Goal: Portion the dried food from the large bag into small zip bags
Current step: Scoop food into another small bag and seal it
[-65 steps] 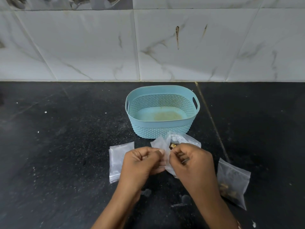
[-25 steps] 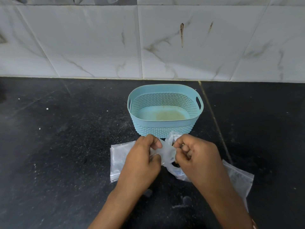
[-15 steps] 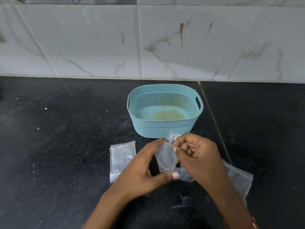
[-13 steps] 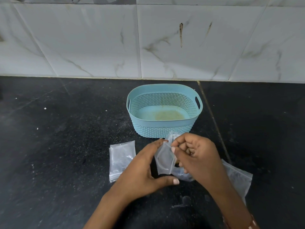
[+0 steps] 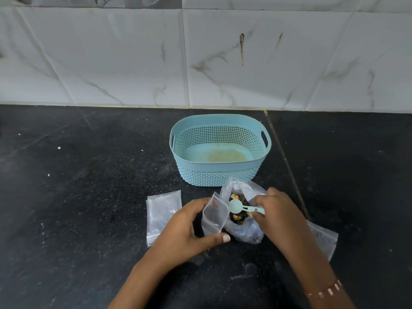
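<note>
The large clear bag (image 5: 243,228) stands open on the black counter, with dark and orange dried food (image 5: 238,216) showing inside. My left hand (image 5: 189,228) holds a small empty zip bag (image 5: 215,217) upright, its mouth against the large bag's left side. My right hand (image 5: 278,215) grips the handle of a small light-blue scoop (image 5: 237,206), whose bowl hovers over the food at the large bag's mouth. A stack of flat empty zip bags (image 5: 162,214) lies left of my left hand. Another zip bag (image 5: 324,239) lies right, partly under my right forearm.
A light-blue perforated plastic basket (image 5: 219,168) stands just behind the bags, with nothing in it but a yellowish stain on its floor. A white marble-tile wall (image 5: 200,54) rises behind the counter. A brass seam (image 5: 287,166) runs across the counter to the right of the basket.
The large bag's mouth has been pulled open, exposing the food. My left hand now holds a small zip bag upright beside it. A scoop has appeared in my right hand, over the food.
</note>
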A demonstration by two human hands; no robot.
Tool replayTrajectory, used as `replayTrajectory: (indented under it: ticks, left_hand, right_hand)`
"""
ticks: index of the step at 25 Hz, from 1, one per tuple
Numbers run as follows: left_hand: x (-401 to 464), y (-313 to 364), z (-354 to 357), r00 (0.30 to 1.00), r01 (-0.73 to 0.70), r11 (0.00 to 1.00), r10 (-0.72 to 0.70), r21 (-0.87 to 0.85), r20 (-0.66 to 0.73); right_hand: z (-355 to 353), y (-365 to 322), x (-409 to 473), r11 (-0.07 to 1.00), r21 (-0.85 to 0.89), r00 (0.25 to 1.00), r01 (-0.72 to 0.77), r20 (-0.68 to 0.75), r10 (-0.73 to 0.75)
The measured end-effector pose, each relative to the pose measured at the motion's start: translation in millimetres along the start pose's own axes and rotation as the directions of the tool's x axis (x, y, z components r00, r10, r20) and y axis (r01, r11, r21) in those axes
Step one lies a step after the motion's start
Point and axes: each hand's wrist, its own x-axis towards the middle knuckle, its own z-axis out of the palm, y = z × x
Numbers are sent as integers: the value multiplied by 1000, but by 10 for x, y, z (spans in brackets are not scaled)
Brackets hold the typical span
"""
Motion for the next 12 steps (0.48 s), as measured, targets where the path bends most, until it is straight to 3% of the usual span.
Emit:
replayTrajectory:
  ticks: [3, 5, 8, 12]
  left_hand:
    - [-16, -2, 32, 999, 11, 996, -7, -90, 50]
    - [-26, 3, 52, 996, 36, 988, -22, -153, 92]
    - [-38, 3, 75, 989, 77, 972, -47, -223, 137]
    - [-30, 4, 103, 988, 102, 958, -67, -269, 137]
  right_hand:
    - [42, -24, 3, 996, -77, 992, 40, -118, -49]
    - [30, -40, -2, 999, -20, 971, 46, -235, -49]
    - [21, -15, -25, 998, 61, 983, 4, -184, 7]
    - [60, 5, -44, 996, -2, 967, 86, -239, -84]
